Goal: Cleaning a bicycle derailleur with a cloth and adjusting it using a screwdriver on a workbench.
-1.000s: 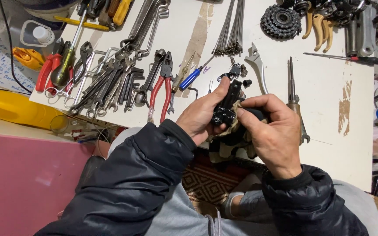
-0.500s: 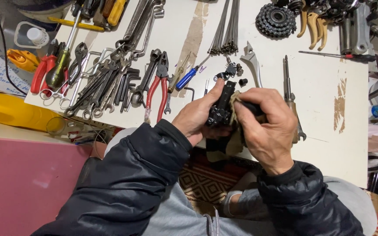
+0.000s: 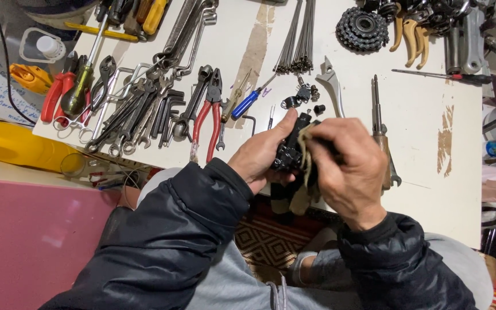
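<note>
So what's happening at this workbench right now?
A person in a dark jacket holds a small black mechanical part in the left hand and presses a dirty cloth against it with the right hand. Pliers, wrenches, spokes and a gear cluster lie on the white table.

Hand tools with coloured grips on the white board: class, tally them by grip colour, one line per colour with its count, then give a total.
Red-handled pliers: 2, one pair mid-board and one pair at the left edge.
Blue-handled screwdriver: 1.
Green-handled screwdriver: 1.
Yellow-handled tools at the top edge: at least 1; the rest is cut off.
Total: 5 clearly seen.
</note>
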